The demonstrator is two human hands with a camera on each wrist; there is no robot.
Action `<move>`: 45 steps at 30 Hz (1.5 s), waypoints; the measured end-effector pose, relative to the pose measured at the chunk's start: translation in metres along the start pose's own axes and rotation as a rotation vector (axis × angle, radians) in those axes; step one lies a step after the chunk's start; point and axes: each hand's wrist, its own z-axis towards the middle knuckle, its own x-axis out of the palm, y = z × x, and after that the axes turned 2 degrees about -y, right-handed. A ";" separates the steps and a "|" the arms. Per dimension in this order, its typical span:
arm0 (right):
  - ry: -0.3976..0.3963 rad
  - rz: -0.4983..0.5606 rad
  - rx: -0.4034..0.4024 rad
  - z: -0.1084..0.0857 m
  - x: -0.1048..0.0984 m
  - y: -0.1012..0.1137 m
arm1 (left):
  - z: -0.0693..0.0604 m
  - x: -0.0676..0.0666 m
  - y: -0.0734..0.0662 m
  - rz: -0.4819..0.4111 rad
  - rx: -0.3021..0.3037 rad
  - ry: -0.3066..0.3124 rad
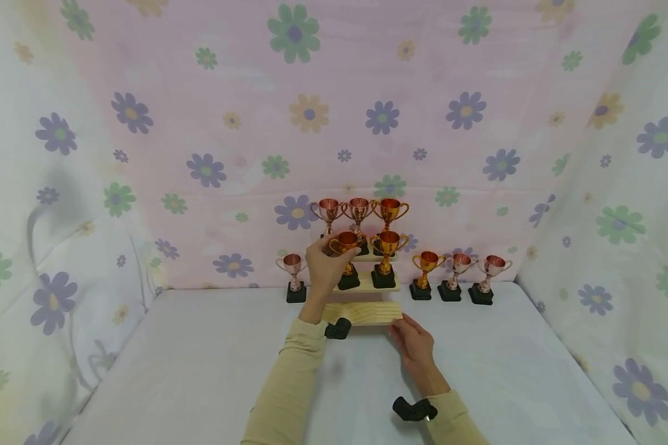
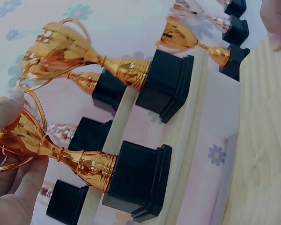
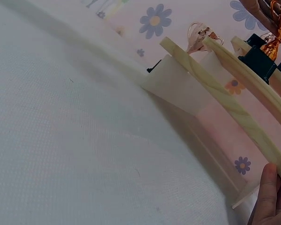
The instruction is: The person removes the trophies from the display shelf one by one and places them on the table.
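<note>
My left hand [image 1: 324,266] holds a gold trophy [image 2: 86,161] by its two-handled cup. Its black base is at the middle board [image 2: 189,122] of a stepped stand; whether it bears fully on the board I cannot tell. To its right, another gold trophy [image 1: 388,246] stands upright on the same board. My right hand [image 1: 414,346] pinches the right end of the lowest wooden board [image 1: 367,313], thumb on top and fingers beneath. On the top step behind stand two rose-gold trophies [image 1: 328,210] and a gold trophy [image 1: 390,211], partly hidden.
Left of the stand, a rose-gold trophy [image 1: 293,266] is on the white table [image 1: 200,364]. On the right are a gold trophy [image 1: 425,266] and two rose-gold trophies [image 1: 488,272]. Flowered cloth [image 1: 245,93] hangs behind and at both sides.
</note>
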 end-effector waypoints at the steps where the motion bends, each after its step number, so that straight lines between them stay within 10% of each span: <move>1: 0.000 -0.001 0.001 0.000 0.000 0.000 | -0.002 -0.002 -0.006 -0.002 -0.009 -0.011; 15: -0.008 -0.008 0.019 0.000 0.000 0.002 | -0.021 -0.047 -0.017 -0.132 -0.010 -0.059; 30: 0.014 -0.020 0.019 0.000 -0.001 -0.001 | -0.056 -0.132 -0.004 -0.012 -0.096 -0.093; 45: 0.010 0.000 0.028 0.000 -0.001 0.001 | -0.053 -0.176 0.053 0.112 -0.244 -0.088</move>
